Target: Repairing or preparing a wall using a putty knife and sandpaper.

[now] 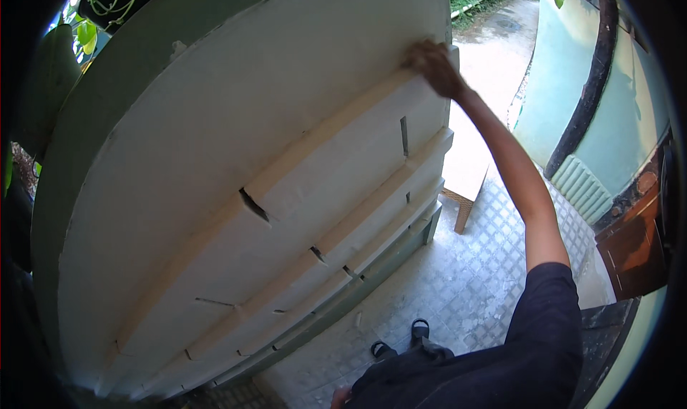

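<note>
My right hand point(434, 67) is stretched far out to the upper right, at the end of the top ledge point(325, 128) of a white wall point(236, 72). Its fingers are curled down against the ledge and a little blurred; whatever may be under them is hidden. The wall steps out in several long white courses with tan upper faces, and dark slots point(255, 206) cut into them. Only a sliver of my left hand point(340, 397) shows at the lower edge, beside my dark shirt, and its fingers are out of sight.
My sandalled feet point(420, 329) stand on a patterned tile floor point(458, 287). A light-topped table point(465, 166) with a woven-looking leg is beyond the wall's right end. Farther right are a pale green wall point(608, 115), a dark post point(597, 80) and a brown cabinet point(633, 248).
</note>
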The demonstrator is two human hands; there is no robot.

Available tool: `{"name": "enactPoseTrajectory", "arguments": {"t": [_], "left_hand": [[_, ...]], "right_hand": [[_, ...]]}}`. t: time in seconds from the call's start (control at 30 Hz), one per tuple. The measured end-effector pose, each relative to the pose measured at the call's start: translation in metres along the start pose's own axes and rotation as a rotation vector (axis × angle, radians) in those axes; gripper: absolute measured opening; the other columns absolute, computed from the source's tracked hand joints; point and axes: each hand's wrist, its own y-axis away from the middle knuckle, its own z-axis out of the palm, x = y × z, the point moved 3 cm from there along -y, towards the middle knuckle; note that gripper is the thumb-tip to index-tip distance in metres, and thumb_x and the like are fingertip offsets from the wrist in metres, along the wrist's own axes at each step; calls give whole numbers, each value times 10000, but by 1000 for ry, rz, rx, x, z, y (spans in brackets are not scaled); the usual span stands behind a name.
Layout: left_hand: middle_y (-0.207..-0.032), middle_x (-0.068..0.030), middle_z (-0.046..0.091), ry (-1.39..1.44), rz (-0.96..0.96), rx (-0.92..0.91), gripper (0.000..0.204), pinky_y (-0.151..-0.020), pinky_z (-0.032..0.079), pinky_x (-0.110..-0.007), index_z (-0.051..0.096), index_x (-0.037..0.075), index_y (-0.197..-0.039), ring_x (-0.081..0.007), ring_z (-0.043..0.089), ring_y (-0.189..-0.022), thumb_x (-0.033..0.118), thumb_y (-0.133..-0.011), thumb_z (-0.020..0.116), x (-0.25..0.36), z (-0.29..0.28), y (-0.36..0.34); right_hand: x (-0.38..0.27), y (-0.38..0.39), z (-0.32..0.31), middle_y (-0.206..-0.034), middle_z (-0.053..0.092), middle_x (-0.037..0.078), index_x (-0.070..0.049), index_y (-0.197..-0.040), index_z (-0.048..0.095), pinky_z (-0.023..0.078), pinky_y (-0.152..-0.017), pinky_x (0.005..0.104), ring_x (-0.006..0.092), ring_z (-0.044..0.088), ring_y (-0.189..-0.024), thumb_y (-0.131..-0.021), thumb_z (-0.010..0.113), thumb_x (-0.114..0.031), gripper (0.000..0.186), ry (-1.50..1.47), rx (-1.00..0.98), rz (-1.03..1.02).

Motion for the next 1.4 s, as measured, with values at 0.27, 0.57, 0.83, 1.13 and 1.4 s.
{"name": "enactPoseTrajectory", "arguments": {"t": [0.27,0.57,0.83,1.13,1.4], "left_hand": [[-880,-180,637,-53,-188,-256,254,-650,489,-460,638,80,-946,-382,620,-761,285,-795,622,-3,27,23],[-866,-179,646,539,-457,-129,246,-645,498,-443,634,57,-957,-367,633,-757,253,-809,610,23,8,8],[-853,-179,654,1052,-719,61,240,-640,506,-427,630,36,-967,-354,645,-753,224,-822,599,41,-27,-4],[-851,-177,658,997,-662,113,236,-638,510,-415,627,24,-970,-344,651,-756,209,-829,588,42,-42,-15],[-852,-176,660,755,-483,65,234,-637,513,-404,626,15,-972,-335,655,-761,199,-835,579,46,-51,-35]], "right_hand": [[-38,-15,15,-1099,602,109,-57,-994,649,362,-936,438,302,510,-1071,-958,335,-252,372,8,-101,28],[39,18,12,-1015,607,80,-93,-1006,633,369,-895,436,249,549,-1032,-965,377,-250,303,-449,197,-92],[76,13,-5,-1005,612,107,-68,-937,655,379,-874,446,294,531,-1031,-928,384,-194,299,-53,7,236],[16,-9,12,-1071,587,116,-95,-1024,645,376,-945,420,267,511,-1080,-925,420,-197,267,-61,-100,21],[41,10,12,-1031,595,157,-7,-922,595,408,-894,423,312,517,-1040,-893,423,-172,241,-82,-41,17]]}}
